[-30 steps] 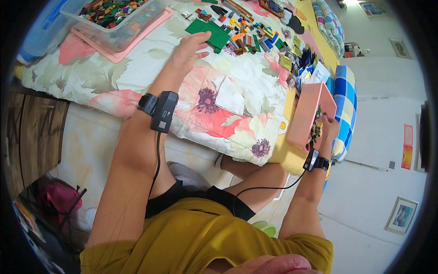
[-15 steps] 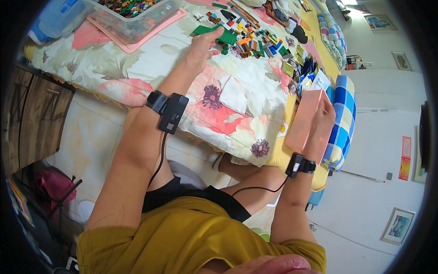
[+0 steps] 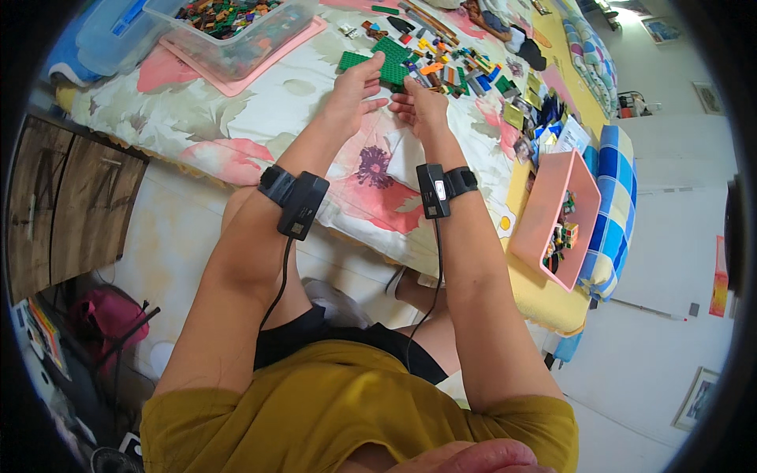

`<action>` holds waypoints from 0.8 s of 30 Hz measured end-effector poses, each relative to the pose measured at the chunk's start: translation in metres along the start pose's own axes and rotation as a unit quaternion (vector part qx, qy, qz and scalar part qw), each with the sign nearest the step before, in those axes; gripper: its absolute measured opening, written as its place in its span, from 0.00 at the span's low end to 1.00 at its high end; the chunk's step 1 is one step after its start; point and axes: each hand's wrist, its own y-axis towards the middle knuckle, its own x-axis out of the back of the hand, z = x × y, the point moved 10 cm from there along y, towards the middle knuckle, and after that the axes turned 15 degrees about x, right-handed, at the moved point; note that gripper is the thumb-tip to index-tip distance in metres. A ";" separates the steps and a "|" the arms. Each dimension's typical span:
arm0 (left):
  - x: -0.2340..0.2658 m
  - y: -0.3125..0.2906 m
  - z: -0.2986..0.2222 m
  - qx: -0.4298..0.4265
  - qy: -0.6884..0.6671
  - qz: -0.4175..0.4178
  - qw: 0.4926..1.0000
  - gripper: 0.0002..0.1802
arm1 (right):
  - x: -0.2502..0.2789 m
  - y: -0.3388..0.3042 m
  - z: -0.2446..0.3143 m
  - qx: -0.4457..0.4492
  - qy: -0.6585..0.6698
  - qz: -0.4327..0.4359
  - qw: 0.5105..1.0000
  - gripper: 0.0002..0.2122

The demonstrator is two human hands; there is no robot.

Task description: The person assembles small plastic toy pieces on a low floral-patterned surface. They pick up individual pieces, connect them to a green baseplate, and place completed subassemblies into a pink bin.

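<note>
A green building-brick plate with studs and a stepped outline is at the near edge of a heap of bricks. My left hand grips its near left side, the thumb lying on top and the other fingers curled below. Close beside it, my right hand has its thumb at the plate's near right corner, with its fingers bent in toward the left hand. Loose bricks of many colours lie just past the plate. Parts of the fingertips are hidden.
A clear tub full of bricks sits on a pink lid at the far left. On the right, a pink bin holds several small pieces. Beside it lie a checked blue roll and small packets. The flowered bedspread runs to the near edge.
My right hand has come out of the pink bin and moved left to the green plate, uncovering the bin's contents. My left hand stays at the plate.
</note>
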 end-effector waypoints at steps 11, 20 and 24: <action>0.007 0.020 -0.010 0.014 -0.036 0.049 0.998 0.24 | 0.059 -0.007 0.018 0.014 0.224 -0.010 0.974 0.07; 0.014 0.026 0.009 0.067 0.026 0.015 0.997 0.15 | 0.372 -0.121 0.133 0.238 0.202 -0.262 0.913 0.06; 0.010 0.027 0.016 0.053 0.086 0.019 0.995 0.15 | 0.475 -0.153 0.111 0.188 0.163 -0.416 0.875 0.06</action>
